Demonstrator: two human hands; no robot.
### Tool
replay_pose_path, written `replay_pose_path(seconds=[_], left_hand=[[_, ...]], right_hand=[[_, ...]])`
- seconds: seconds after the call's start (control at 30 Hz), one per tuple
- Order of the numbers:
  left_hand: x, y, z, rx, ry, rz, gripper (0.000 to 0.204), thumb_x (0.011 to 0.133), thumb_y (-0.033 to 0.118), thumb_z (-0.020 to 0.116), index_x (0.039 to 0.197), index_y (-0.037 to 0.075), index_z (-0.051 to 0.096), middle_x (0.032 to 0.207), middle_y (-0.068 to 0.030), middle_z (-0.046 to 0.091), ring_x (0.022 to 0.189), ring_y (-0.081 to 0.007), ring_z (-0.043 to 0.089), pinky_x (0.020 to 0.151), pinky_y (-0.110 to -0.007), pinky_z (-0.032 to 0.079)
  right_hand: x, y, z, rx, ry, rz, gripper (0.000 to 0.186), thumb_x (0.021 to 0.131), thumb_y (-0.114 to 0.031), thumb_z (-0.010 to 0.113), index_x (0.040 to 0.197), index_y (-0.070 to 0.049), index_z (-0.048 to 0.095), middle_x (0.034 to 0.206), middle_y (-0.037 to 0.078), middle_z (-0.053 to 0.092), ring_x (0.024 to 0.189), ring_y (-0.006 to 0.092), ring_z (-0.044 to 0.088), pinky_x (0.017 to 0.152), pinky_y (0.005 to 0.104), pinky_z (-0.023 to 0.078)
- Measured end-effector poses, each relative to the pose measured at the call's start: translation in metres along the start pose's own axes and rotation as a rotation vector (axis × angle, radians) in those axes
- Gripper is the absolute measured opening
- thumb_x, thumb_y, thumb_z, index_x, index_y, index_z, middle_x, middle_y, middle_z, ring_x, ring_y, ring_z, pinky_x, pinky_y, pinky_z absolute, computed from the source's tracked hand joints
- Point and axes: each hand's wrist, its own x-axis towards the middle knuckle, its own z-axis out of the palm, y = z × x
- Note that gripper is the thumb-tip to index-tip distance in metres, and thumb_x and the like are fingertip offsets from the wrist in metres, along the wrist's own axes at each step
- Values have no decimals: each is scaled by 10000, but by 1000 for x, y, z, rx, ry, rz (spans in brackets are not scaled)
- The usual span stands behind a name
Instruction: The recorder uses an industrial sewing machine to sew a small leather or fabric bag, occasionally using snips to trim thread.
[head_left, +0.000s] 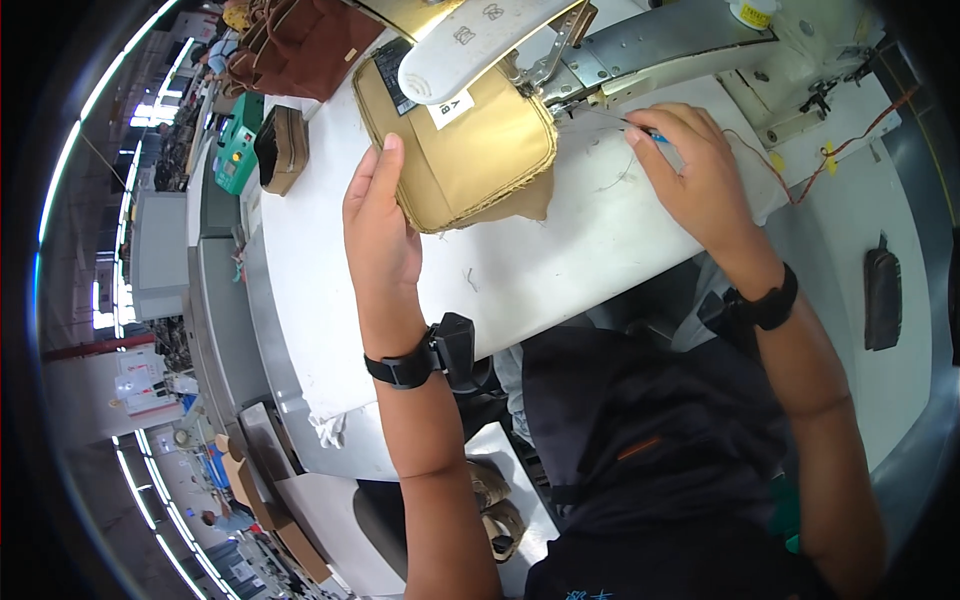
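Observation:
My left hand (383,215) grips the left edge of a tan sewn fabric piece (480,165), its thumb on top and the fingers mostly hidden beneath. The piece has a rough bound edge, a white label (452,109) and a dark patch (393,83). Its far part passes beneath the white head (470,50) of a sewing machine, beside the metal presser parts. To the right of the fabric, my right hand (690,165) is closed on a thin pointed tool (657,135) with a blue part. The tool's tip points left toward the needle area, apart from the fabric.
The sewing machine's metal bed (660,48) runs across the far right. Loose threads lie on the white table (600,240). A brown bag (315,45), a small brown case (283,150) and a green box (238,143) stand far left. A dark pouch (882,298) lies at right.

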Motion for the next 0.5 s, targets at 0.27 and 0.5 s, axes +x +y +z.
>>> replay_pose_path(seconds=[0.27, 0.5], left_hand=[[-26, -23, 13, -158, -111, -238, 518, 1108, 308, 608, 1539, 46, 487, 1308, -86, 703, 1144, -161, 704, 923, -353, 593], [-24, -36, 14, -205, 20, -158, 474, 1138, 286, 553, 1529, 25, 491, 1284, -66, 698, 1082, -137, 712, 880, -304, 585]], right_hand=[[-17, 47, -2, -224, -184, -147, 321, 935, -150, 742, 1244, -69, 714, 1142, 84, 716, 1093, 297, 651, 969, 448, 505], [3, 58, -6, -238, -177, -274, 292, 945, -26, 652, 1232, -26, 706, 1054, 124, 721, 973, 305, 679, 885, 424, 555]])
